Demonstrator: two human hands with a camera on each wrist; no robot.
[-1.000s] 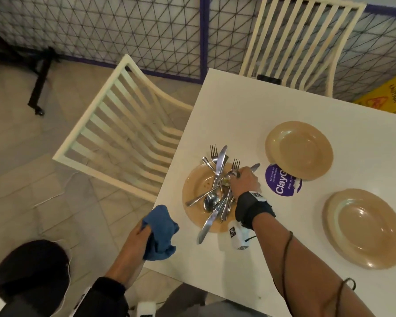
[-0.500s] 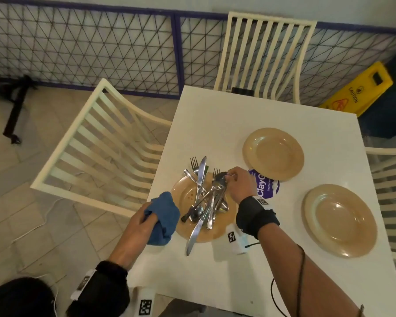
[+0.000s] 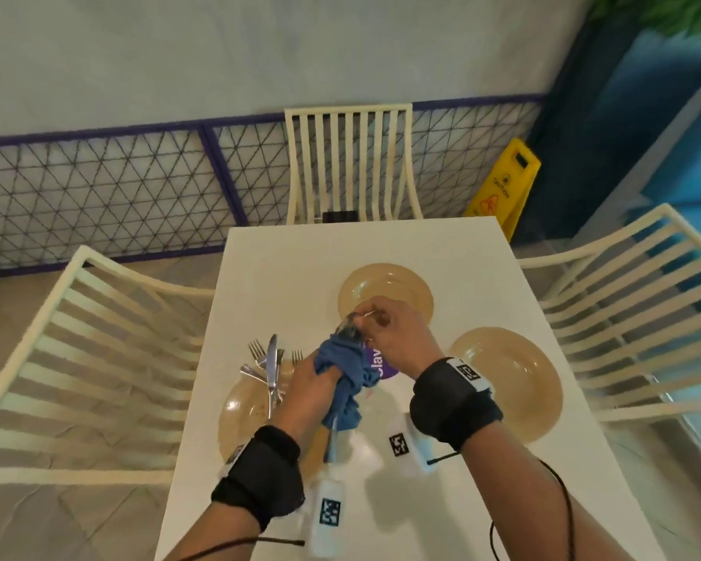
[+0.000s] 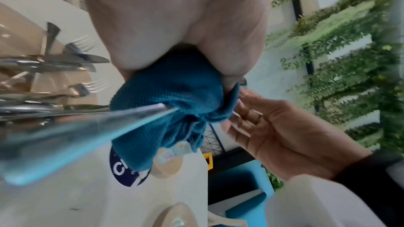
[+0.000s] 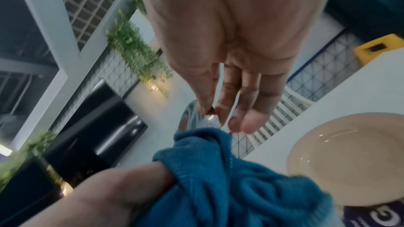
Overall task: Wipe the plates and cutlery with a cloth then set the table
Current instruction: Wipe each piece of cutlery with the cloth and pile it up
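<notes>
My left hand (image 3: 320, 372) grips a blue cloth (image 3: 347, 374) bunched round the shaft of a spoon (image 3: 349, 323), held above the white table (image 3: 300, 269). My right hand (image 3: 367, 317) pinches the spoon's bowl end (image 5: 190, 115) between thumb and forefinger. The spoon's handle (image 4: 87, 132) sticks out of the cloth (image 4: 174, 96) toward my left wrist. Several forks and knives (image 3: 272, 366) lie on the tan plate (image 3: 239, 415) at the near left. Two more tan plates sit bare: one at the far middle (image 3: 385, 289), one at the right (image 3: 514, 378).
Cream slatted chairs stand at the left (image 3: 98, 338), far (image 3: 349, 164) and right (image 3: 624, 317) sides of the table. A purple round sticker (image 3: 383, 366) marks the table's middle. A yellow caution sign (image 3: 506, 184) stands on the floor by the mesh fence.
My right hand has lifted a spoon off the pile on the left plate. My left hand has come up from the table's edge and wrapped the cloth round it. My view has swung to face the table.
</notes>
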